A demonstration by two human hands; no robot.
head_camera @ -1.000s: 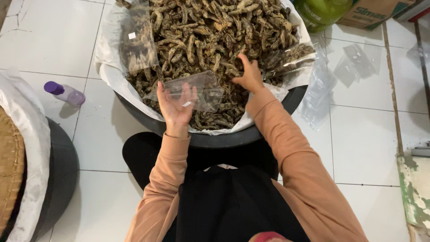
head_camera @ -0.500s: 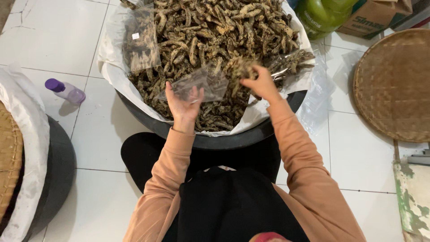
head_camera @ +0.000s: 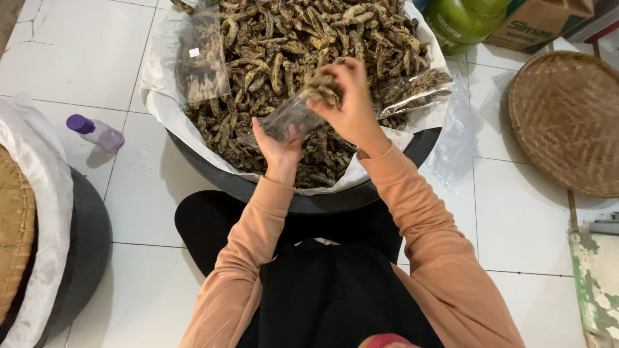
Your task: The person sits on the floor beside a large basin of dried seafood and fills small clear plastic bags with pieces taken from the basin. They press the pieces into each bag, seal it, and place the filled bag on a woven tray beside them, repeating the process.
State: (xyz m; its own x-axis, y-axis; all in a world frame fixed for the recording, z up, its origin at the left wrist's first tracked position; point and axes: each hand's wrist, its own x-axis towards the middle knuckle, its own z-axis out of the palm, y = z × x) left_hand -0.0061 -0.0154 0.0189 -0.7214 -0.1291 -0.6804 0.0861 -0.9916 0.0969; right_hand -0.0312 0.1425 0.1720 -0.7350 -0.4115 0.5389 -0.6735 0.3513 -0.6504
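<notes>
Over basin, bag tilts up-right.

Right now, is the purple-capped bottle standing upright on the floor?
No, the bottle lies on its side on the white tiles, left of the basin.

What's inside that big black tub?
The black tub holds a white liner heaped with brown dried pieces, plus two filled clear bags. Its bottom is covered.
</notes>
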